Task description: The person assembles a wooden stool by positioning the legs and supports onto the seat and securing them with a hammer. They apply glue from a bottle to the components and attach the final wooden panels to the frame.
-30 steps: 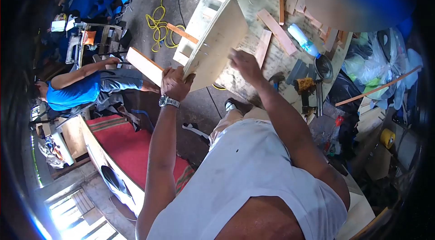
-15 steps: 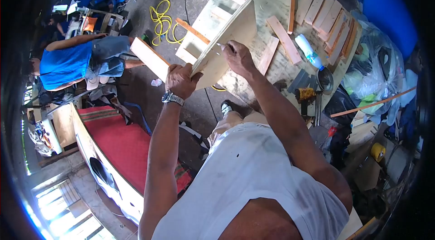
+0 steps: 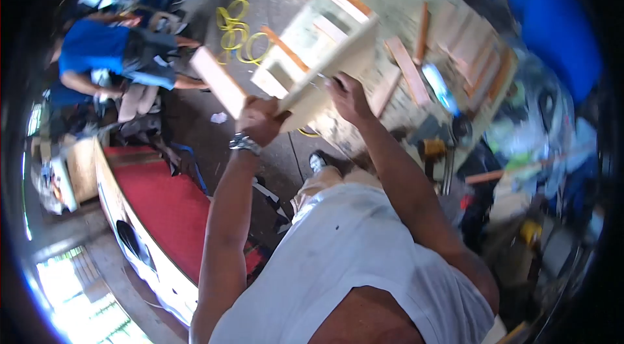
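Observation:
My left hand is closed around the near end of a pale wooden board, at the corner of a wooden frame. That frame has a plywood panel on its near side and rests partly on the worktable. Close to the panel's upper edge, my right hand is held in a pinch. Something thin and light shows at its fingertips, too small and blurred to name. An orange-brown wooden strip stands out from the frame's far side.
Wood pieces and a plastic bottle lie on the worktable. A yellow hose or cord coils on the floor. A person in blue is at left, above a red-topped piece. Plastic bags pile up at right.
The view has shifted slightly and blurred. My right hand stays pinched by the panel edge, and my left keeps its hold. The person in blue has moved an arm.

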Demonstrator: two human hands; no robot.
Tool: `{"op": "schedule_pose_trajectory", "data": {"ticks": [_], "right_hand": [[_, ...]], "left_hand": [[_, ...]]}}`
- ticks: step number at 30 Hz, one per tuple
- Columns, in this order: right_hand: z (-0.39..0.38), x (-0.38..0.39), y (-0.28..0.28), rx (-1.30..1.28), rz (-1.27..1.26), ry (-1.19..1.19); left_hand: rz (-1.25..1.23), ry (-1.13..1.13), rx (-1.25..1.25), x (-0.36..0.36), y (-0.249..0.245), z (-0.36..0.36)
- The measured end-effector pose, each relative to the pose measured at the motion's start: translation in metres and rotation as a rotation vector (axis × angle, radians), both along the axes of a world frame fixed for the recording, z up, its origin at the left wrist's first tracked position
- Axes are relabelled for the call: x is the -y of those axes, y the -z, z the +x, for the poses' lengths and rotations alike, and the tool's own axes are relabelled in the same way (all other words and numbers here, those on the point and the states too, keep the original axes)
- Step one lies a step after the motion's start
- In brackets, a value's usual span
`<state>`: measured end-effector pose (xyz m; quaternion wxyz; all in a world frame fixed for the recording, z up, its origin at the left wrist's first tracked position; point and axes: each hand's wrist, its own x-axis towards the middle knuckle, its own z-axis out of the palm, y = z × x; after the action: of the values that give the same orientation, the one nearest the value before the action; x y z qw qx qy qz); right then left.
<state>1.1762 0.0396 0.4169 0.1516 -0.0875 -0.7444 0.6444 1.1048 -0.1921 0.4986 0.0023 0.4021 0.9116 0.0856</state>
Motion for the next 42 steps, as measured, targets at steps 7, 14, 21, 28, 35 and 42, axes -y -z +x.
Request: {"op": "schedule_pose_trajectory", "data": {"ticks": [7, 14, 21, 28, 35, 42], "right_hand": [[-0.005, 0.002, 0.007, 0.19, -0.187, -0.028], [0.002, -0.003, 0.002, 0.163, -0.063, -0.004], [0.007, 0.0, 0.031, 0.007, -0.034, 0.01], [0.019, 0.02, -0.055, 0.317, -0.246, 0.022], [0.018, 0.009, 0.041, 0.065, -0.218, 0.139], [0.027, 0.012, 0.004, 0.05, 0.007, 0.098]], "left_hand": [[-0.118, -0.03, 0.057, 0.016, -0.003, 0.001], [-0.14, -0.022, 0.079, 0.016, -0.004, 0.006], [-0.061, 0.011, 0.073, 0.021, -0.006, 0.008], [-0.092, 0.014, 0.042, 0.025, -0.014, 0.014], [0.017, 0.01, -0.029, 0.022, 0.015, 0.009], [-0.072, 0.067, 0.015, 0.013, -0.008, 0.014]]}}
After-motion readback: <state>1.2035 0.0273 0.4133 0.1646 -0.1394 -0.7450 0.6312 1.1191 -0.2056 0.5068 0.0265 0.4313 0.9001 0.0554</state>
